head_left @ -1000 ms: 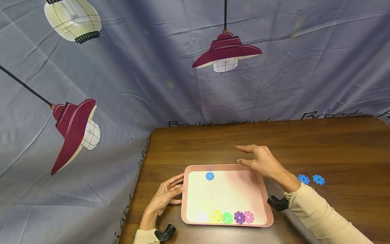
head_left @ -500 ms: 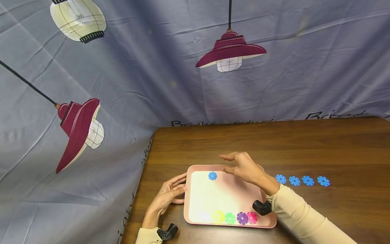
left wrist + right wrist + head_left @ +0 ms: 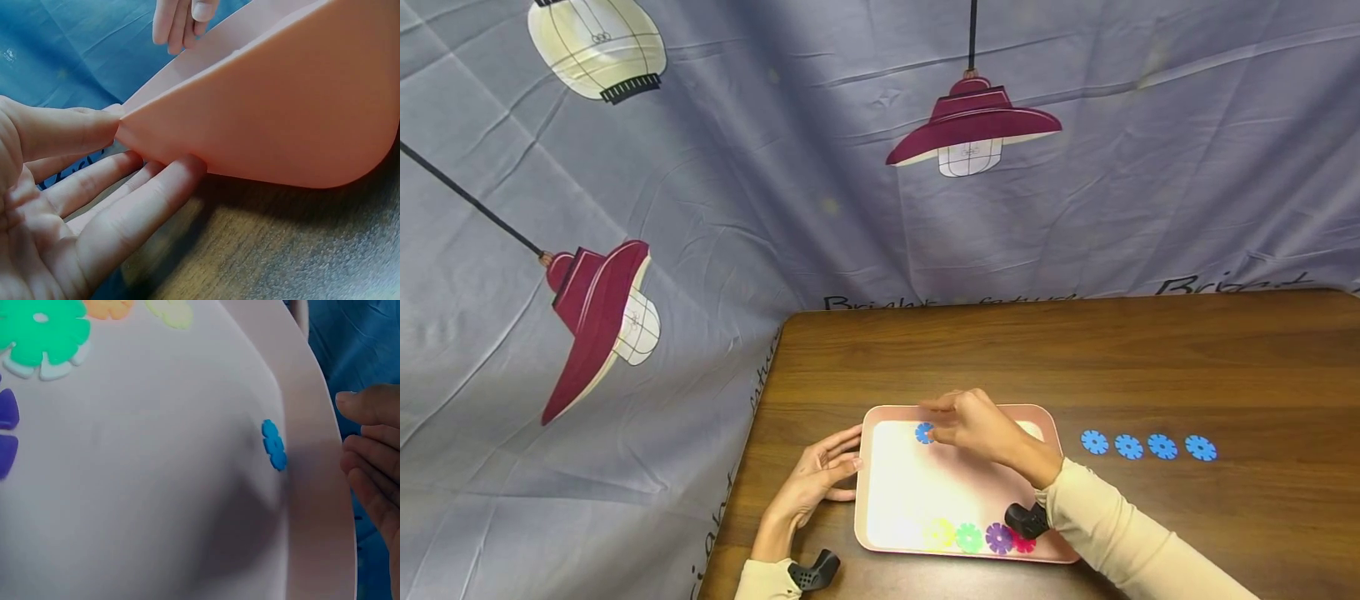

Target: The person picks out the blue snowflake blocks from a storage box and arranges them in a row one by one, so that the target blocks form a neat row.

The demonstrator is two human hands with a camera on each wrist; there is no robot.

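Observation:
A blue notched plastic disc point(image 3: 921, 432) lies inside the pink tray point(image 3: 862, 508), near its far wall. My right hand point(image 3: 981, 427) is above that end of the tray, thumb and fingers apart, with nothing seen between them. In the right wrist view, the blue disc point(image 3: 274, 445) shows in front of the right fingertips, apart from them. My left hand point(image 3: 808, 479) touches the tray's left side. The left wrist view has its thumb point(image 3: 69, 131) at the rim and its fairly straight fingers point(image 3: 137, 225) against the outer wall.
Along the tray's near side lie yellow point(image 3: 940, 533), green point(image 3: 968, 537), purple point(image 3: 999, 537) and partly hidden red point(image 3: 1024, 542) discs. An orange disc point(image 3: 109, 307) shows in the right wrist view. Several blue discs point(image 3: 1128, 447) form a row on the wooden table point(image 3: 1225, 358). A curtain point(image 3: 820, 208) hangs behind.
My right hand has moved left and lower, from the tray's far right corner to the blue disc. More of the blue row now shows. The left hand stays at the tray.

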